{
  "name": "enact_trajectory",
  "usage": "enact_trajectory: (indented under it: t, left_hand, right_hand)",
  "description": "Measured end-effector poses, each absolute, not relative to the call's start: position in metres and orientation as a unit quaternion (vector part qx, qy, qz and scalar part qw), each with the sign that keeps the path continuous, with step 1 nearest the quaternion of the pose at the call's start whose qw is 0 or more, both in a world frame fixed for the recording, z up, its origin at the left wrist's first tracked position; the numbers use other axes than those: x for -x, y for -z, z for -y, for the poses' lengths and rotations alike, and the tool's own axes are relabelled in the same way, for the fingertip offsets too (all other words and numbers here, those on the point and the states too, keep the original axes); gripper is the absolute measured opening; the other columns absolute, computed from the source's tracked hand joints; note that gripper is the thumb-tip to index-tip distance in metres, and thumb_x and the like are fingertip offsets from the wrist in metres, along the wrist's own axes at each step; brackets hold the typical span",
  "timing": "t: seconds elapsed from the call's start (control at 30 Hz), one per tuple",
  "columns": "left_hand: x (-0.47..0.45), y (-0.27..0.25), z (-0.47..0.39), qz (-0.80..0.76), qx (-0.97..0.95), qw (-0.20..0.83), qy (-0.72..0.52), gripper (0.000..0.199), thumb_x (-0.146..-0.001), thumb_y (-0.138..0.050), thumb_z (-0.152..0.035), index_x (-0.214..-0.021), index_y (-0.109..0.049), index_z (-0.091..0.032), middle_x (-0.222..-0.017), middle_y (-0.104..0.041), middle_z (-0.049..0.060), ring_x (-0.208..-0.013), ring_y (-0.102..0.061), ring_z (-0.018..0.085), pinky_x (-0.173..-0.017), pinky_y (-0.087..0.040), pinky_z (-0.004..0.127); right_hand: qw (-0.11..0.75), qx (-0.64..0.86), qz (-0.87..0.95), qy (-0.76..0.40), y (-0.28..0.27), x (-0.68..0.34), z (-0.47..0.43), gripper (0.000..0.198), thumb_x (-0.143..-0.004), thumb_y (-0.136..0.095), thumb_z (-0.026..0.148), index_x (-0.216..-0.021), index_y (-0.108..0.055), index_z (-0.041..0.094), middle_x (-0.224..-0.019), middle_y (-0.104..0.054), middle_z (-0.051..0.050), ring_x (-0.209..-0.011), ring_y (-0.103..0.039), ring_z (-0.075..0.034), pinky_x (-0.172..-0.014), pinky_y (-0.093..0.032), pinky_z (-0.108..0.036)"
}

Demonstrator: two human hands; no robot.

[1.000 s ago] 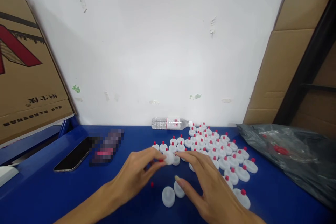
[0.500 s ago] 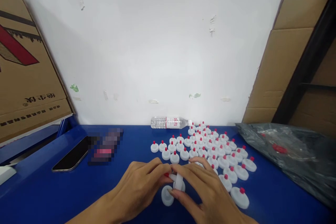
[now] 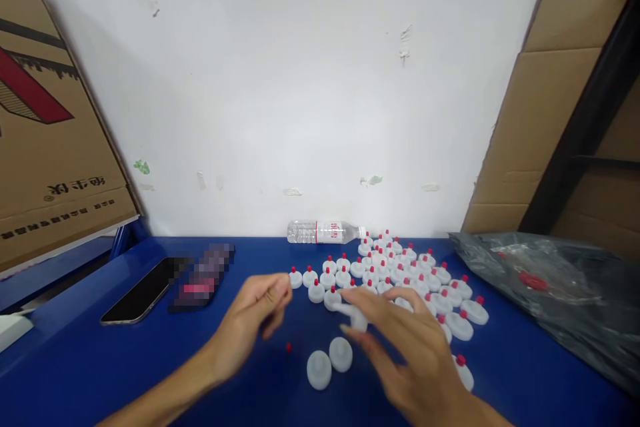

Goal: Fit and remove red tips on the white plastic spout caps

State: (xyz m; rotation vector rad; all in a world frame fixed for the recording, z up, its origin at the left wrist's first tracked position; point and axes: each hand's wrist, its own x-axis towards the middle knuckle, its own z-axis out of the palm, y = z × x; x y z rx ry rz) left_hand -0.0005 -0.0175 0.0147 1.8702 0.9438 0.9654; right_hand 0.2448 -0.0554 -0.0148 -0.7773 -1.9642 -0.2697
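Left hand: its fingers are curled in, thumb pressed against the index; whether anything is tucked inside cannot be seen.
Right hand: its fingers grip a white piece between thumb and index.
White piece: held above the desk, tilted, its nozzle pointing toward the left fingers; slightly blurred.
Bare discs: two white discs lie side by side on the desk, nearer the person than the right fingertips.
Red cap: one loose red cap lies just nearer the person than the left fingers.
Capped pieces: many red-tipped white pieces stand beyond and around the right fingers, a few partly hidden by that hand.
Bottle: a clear bottle lies on its side beyond both hands' fingers, near the wall.
Phone: a dark-screened phone lies well left of the left fingers.
Plastic: grey sheeting spreads well right of the right fingers.
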Motion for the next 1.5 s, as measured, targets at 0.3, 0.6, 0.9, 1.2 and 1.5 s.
enact_trajectory:
  t: [0.3, 0.6, 0.9, 1.2, 1.5]
  left_hand:
    - [0.011, -0.015, -0.005, -0.429, -0.866, 0.082, -0.242, 0.031, -0.101, -0.04, -0.025, -0.073, -0.051, -0.02, -0.076, -0.054, 0.001, -0.067, -0.048, 0.017, -0.064, -0.033, 0.03]
    - [0.018, -0.014, -0.003, -0.39, -0.916, 0.035, -0.086, 0.023, -0.077, -0.049, -0.006, -0.09, -0.058, -0.023, -0.076, -0.064, -0.004, -0.061, -0.056, 0.018, -0.062, -0.033, 0.031]
    - [0.019, -0.009, -0.01, -0.419, -0.897, 0.021, -0.138, 0.025, -0.087, -0.043, -0.008, -0.102, -0.057, -0.022, -0.088, -0.063, 0.0, -0.071, -0.059, 0.019, -0.067, -0.04, 0.032]
    - [0.02, 0.002, -0.015, -0.464, -0.873, -0.021, -0.147, 0.042, -0.109, -0.027, -0.031, -0.147, -0.044, -0.026, -0.126, -0.055, 0.009, -0.081, -0.065, 0.02, -0.069, -0.049, 0.034]
    - [0.025, 0.003, -0.026, -0.483, -0.843, -0.04, -0.233, 0.011, -0.102, -0.053, -0.027, -0.1, -0.063, -0.024, -0.092, -0.067, 0.001, -0.084, -0.066, 0.022, -0.068, -0.047, 0.031]
  right_hand:
    - [0.451, 0.389, 0.803, 0.02, 0.02, -0.246, 0.051, 0.02, -0.096, -0.051, 0.012, -0.109, -0.057, 0.027, -0.109, -0.072, -0.002, -0.101, -0.067, -0.022, -0.088, -0.05, -0.039]
    - [0.404, 0.438, 0.802, -0.05, 0.028, -0.244, 0.049, 0.007, -0.098, -0.056, 0.021, -0.099, -0.055, 0.027, -0.114, -0.066, -0.004, -0.111, -0.062, -0.026, -0.093, -0.05, -0.045]
    - [0.357, 0.478, 0.8, -0.058, 0.03, -0.244, 0.047, 0.01, -0.097, -0.057, 0.021, -0.095, -0.065, 0.027, -0.095, -0.065, -0.001, -0.084, -0.064, -0.022, -0.08, -0.047, -0.042]
    - [0.365, 0.464, 0.802, -0.085, 0.025, -0.241, 0.052, 0.021, -0.102, -0.05, 0.029, -0.086, -0.062, 0.025, -0.083, -0.064, 0.001, -0.075, -0.061, -0.019, -0.074, -0.041, -0.036]
    - [0.39, 0.449, 0.802, -0.059, 0.025, -0.244, 0.051, 0.024, -0.104, -0.046, 0.024, -0.083, -0.058, 0.024, -0.08, -0.062, 0.002, -0.072, -0.056, -0.018, -0.072, -0.038, -0.037]
